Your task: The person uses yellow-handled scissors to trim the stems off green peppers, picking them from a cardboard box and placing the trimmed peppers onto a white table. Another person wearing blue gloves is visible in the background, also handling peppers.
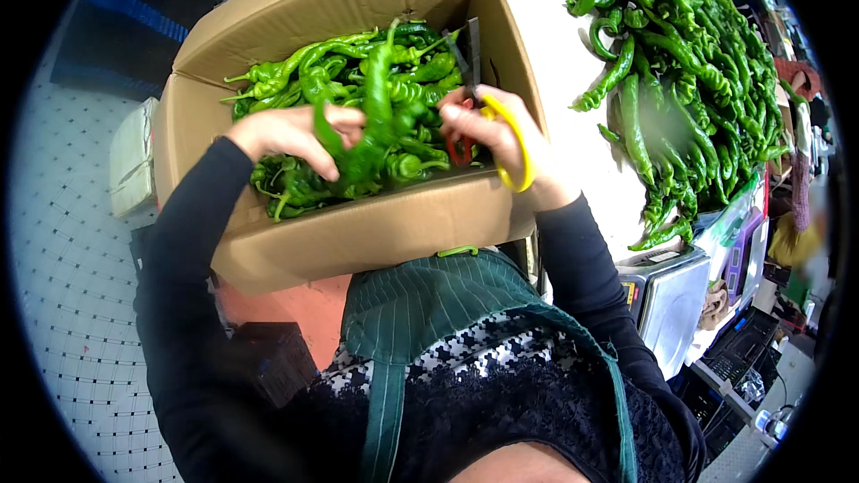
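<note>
An open cardboard box (358,246) stands before me, partly filled with long green peppers (286,80). Over the pile is my left hand (300,136), closed around a curved green pepper (324,125) that passes between thumb and fingers. A larger, motion-blurred pepper (378,94) stands upright just beyond those fingertips; whether the hand also grips it I cannot tell. At the box's right side, my right hand (501,134) holds scissors (517,148) with yellow and red handles. Their dark blades point away from me and are spread apart.
On the white table (559,72) to the right lies a large heap of green peppers (707,63). A metal-topped scale (676,304) sits nearer me on that side. A small pepper piece (458,251) rests by my apron (412,304). Left of the box is a pale bundle (134,156).
</note>
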A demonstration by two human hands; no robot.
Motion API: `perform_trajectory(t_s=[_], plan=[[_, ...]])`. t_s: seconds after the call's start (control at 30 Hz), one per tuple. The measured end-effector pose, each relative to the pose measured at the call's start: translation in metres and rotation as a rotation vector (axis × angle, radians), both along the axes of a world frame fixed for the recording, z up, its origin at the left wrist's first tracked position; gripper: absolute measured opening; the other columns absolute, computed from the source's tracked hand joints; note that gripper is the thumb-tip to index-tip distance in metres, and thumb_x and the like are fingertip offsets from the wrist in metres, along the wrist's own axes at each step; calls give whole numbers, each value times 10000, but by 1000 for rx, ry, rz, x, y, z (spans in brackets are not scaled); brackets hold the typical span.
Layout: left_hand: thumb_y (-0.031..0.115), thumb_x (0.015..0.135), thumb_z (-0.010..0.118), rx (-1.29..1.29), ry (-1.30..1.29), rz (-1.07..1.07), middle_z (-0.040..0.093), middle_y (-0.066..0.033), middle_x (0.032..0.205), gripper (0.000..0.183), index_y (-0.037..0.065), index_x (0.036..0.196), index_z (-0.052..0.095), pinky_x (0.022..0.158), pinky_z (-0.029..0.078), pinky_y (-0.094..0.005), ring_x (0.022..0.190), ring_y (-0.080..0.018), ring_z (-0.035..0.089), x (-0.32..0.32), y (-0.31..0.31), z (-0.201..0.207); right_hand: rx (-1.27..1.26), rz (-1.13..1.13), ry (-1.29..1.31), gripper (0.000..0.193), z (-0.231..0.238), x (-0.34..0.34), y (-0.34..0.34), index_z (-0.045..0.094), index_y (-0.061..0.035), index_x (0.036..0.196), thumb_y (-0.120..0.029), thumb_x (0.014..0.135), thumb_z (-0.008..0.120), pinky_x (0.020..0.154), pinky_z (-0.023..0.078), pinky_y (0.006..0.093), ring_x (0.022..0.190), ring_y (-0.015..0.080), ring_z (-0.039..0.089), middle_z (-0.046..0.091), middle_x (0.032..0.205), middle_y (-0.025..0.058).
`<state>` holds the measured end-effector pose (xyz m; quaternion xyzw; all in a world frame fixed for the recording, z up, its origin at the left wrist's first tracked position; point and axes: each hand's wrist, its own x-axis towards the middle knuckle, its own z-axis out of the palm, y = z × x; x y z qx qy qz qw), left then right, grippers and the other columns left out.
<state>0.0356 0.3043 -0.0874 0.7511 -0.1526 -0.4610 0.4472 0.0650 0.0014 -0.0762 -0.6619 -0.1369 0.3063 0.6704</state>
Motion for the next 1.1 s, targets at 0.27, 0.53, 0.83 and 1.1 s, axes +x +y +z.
perform_trajectory(t_s=[0.27, 0.53, 0.83, 1.1], plan=[[87, 611, 852, -116, 56, -105, 556, -48, 1154, 734, 77, 1257, 502, 957, 410, -321, 1105, -175, 502, -4, -49, -27, 84, -157, 228, 322, -19, 10, -14, 614, 17, 1023, -293, 935, 605, 668, 493, 263, 700, 134, 597, 647, 775, 67], [134, 628, 848, -166, 127, -34, 493, -81, 1321, 845, 102, 1376, 456, 1060, 329, -347, 1231, -193, 422, -5, -53, -43, 132, -239, 276, 315, -19, 8, -12, 613, 36, 976, -272, 915, 629, 626, 482, 244, 652, 126, 588, 645, 731, 81], [139, 615, 867, -117, 137, -47, 567, -71, 1260, 792, 37, 1319, 519, 1032, 365, -334, 1191, -190, 486, 4, -48, -43, 170, -224, 273, 289, -20, 8, -12, 604, 26, 966, -254, 905, 647, 614, 476, 250, 639, 131, 575, 632, 721, 80], [88, 667, 692, -903, 192, 780, 627, -168, 1149, 684, -1, 1311, 480, 928, 503, -459, 984, -309, 642, 5, 0, 4, 263, -75, -48, 411, -15, 9, 16, 605, -58, 1043, -159, 722, 841, 752, 473, 235, 799, 79, 536, 595, 935, 3]])
